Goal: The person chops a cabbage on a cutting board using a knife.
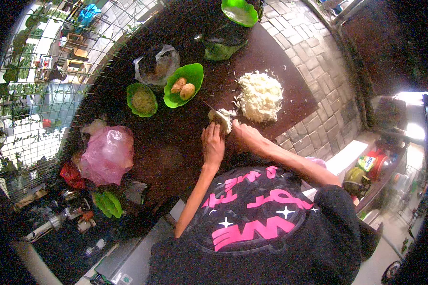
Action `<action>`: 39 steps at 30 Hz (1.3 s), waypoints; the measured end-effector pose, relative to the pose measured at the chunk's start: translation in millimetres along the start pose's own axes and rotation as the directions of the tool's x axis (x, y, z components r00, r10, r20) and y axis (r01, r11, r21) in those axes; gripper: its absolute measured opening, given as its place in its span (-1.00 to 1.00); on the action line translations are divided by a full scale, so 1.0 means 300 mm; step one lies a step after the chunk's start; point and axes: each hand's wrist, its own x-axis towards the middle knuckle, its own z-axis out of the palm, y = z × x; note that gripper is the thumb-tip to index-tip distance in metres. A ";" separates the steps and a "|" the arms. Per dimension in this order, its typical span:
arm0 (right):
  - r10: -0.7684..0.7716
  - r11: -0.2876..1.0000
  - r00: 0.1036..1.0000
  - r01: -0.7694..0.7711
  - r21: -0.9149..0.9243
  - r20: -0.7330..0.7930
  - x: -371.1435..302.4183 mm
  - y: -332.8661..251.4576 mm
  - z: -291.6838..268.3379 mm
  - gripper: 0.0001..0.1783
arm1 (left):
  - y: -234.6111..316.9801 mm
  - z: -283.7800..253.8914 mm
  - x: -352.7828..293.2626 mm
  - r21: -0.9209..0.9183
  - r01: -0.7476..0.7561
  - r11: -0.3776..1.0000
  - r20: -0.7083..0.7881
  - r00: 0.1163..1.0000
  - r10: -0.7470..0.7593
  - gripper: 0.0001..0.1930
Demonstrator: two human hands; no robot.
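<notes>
My left hand (213,145) presses down on a pale cabbage piece (218,122) on the dark brown table (171,135), its fingers curled over the near side. My right hand (246,136) is closed beside it, around what appears to be a knife handle. Only a thin dark line of the knife (208,105) shows past the cabbage; the grip covers the handle. Fine white shreds lie at the cut edge. Just beyond my right hand sits a large heap of shredded cabbage (260,97), with loose bits scattered around it.
Beyond my left hand, a green leaf-shaped bowl (193,75) holds two brownish roundish items. Near it are a smaller green bowl (147,112) with shreds and a clear plastic bag (165,64). A pink plastic bag (110,154) lies left; another green bowl (240,18) stands far off.
</notes>
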 end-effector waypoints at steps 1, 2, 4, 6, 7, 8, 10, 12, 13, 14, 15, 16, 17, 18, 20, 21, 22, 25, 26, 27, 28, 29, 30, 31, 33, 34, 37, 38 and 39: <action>0.002 1.000 1.000 -0.002 0.005 0.004 0.001 -0.009 -0.001 -0.76 | 0.000 -0.008 -0.002 0.002 0.002 1.000 0.005 1.000 -0.002 -0.67; 0.029 1.000 0.999 -0.029 0.011 0.015 0.008 -0.015 -0.006 -0.76 | -0.001 -0.015 0.001 -0.036 0.019 0.999 0.005 1.000 -0.019 -0.66; 0.038 0.999 0.999 -0.039 0.036 0.022 0.024 0.017 -0.023 -0.78 | 0.020 -0.015 0.024 -0.083 0.031 0.996 -0.002 0.999 -0.032 -0.66; 0.040 0.997 0.997 -0.044 0.064 0.059 0.016 0.021 -0.040 -0.76 | 0.023 -0.024 0.026 -0.090 0.038 0.995 0.014 0.999 -0.037 -0.66; 0.040 0.994 0.995 -0.049 0.096 0.096 0.012 0.013 -0.044 -0.74 | 0.021 -0.027 0.023 -0.087 0.037 0.995 0.018 0.999 -0.036 -0.66; 0.041 0.994 0.995 -0.051 0.100 0.096 0.014 0.016 -0.030 -0.74 | 0.019 -0.029 0.020 -0.083 0.028 0.996 0.007 1.000 -0.027 -0.66; 0.044 0.999 0.998 -0.044 -0.001 0.035 0.025 0.023 -0.032 -0.72 | 0.020 -0.018 0.021 -0.083 0.021 0.996 -0.011 1.000 -0.022 -0.66; 0.027 1.000 0.997 -0.027 -0.003 0.068 0.007 0.001 -0.050 -0.73 | 0.010 -0.025 0.018 -0.066 0.031 0.997 0.044 0.999 -0.028 -0.67; 0.010 1.000 0.995 -0.010 -0.001 0.101 0.001 -0.019 -0.055 -0.74 | 0.009 -0.027 0.017 -0.062 0.031 0.998 0.049 0.998 -0.028 -0.67; 0.042 0.999 0.992 -0.041 -0.010 0.116 0.027 -0.011 -0.047 -0.73 | 0.011 -0.027 0.018 -0.053 0.034 0.998 0.039 0.999 -0.032 -0.67; 0.077 0.996 0.987 -0.070 -0.051 0.140 0.036 -0.029 -0.085 -0.70 | 0.018 -0.021 0.023 -0.052 0.033 0.998 0.027 0.999 -0.032 -0.67; 0.070 0.997 0.993 -0.066 -0.040 0.099 0.051 0.005 -0.067 -0.70 | 0.022 -0.019 0.023 -0.055 0.030 0.998 0.030 0.999 -0.029 -0.67; 0.062 0.998 0.996 -0.061 -0.029 0.057 0.057 0.037 -0.047 -0.71 | 0.026 -0.019 0.023 -0.072 0.017 0.997 0.002 1.000 -0.017 -0.67; 0.059 0.998 0.997 -0.057 -0.028 0.057 0.056 0.032 -0.052 -0.71 | 0.018 -0.019 0.021 -0.083 0.006 0.997 -0.030 1.000 -0.008 -0.67; -0.005 0.999 0.991 -0.002 0.054 0.132 0.045 0.020 -0.058 -0.71 | 0.009 -0.016 0.014 -0.051 0.022 0.998 -0.009 1.000 -0.023 -0.68; -0.002 0.998 0.992 -0.006 0.055 0.129 0.035 0.031 -0.042 -0.71 | 0.007 -0.012 0.013 -0.024 0.031 0.999 0.018 0.999 -0.031 -0.68; -0.025 0.998 0.998 0.021 0.052 0.063 0.024 0.054 -0.024 -0.71 | 0.012 -0.007 0.020 -0.031 0.028 0.999 0.017 0.999 -0.028 -0.68; 0.005 1.000 0.998 -0.004 -0.004 0.055 0.039 0.044 -0.010 -0.68 | 0.008 -0.002 0.021 -0.083 0.018 0.996 -0.014 1.000 -0.019 -0.68; 0.005 1.000 0.999 -0.005 -0.004 0.042 0.034 0.030 -0.013 -0.69 | 0.005 0.000 0.017 -0.061 0.018 0.998 -0.026 0.999 -0.020 -0.68; 0.013 1.000 1.000 -0.013 0.000 0.025 0.026 0.017 -0.012 -0.70 | 0.004 -0.005 0.016 -0.040 0.012 0.999 -0.031 0.999 -0.013 -0.68; -0.021 0.999 0.999 0.022 -0.027 0.034 0.015 0.031 0.000 -0.71 | 0.006 -0.007 0.014 -0.040 0.011 0.999 -0.027 1.000 -0.012 -0.68; -0.019 1.000 0.999 0.020 -0.024 0.034 0.018 0.035 0.017 -0.71 | 0.010 -0.007 0.014 -0.042 0.007 0.999 -0.030 1.000 -0.009 -0.68; 0.008 0.999 1.000 -0.006 -0.052 0.023 0.023 0.036 0.020 -0.73 | 0.015 -0.004 0.016 -0.044 0.006 0.999 -0.040 0.999 -0.008 -0.68; 0.034 0.996 0.999 -0.033 -0.080 0.012 0.027 0.038 0.020 -0.74 | 0.013 -0.001 0.016 -0.045 0.008 0.999 -0.043 0.999 -0.009 -0.68; 0.035 0.999 0.999 -0.034 -0.036 0.023 0.013 0.022 0.013 -0.75 | 0.003 -0.003 0.012 -0.028 0.000 1.000 -0.019 1.000 -0.001 -0.69; 0.038 0.999 0.999 -0.039 0.010 0.035 0.007 0.009 0.012 -0.77 | 0.000 -0.002 0.008 -0.026 0.002 1.000 -0.016 1.000 -0.002 -0.69; 0.043 0.998 0.999 -0.042 -0.050 0.019 0.023 0.045 0.020 -0.75 | 0.007 0.015 0.013 -0.055 -0.002 0.998 -0.058 0.998 -0.002 -0.68; 0.042 0.998 0.999 -0.042 -0.050 -0.004 0.014 0.048 0.035 -0.73 | 0.003 0.014 0.013 -0.054 -0.020 0.998 -0.055 0.998 0.017 -0.68; 0.031 1.000 0.998 -0.031 -0.004 0.050 0.007 0.008 0.000 -0.74 | -0.015 0.011 0.012 -0.040 -0.030 0.999 -0.057 0.998 0.028 -0.67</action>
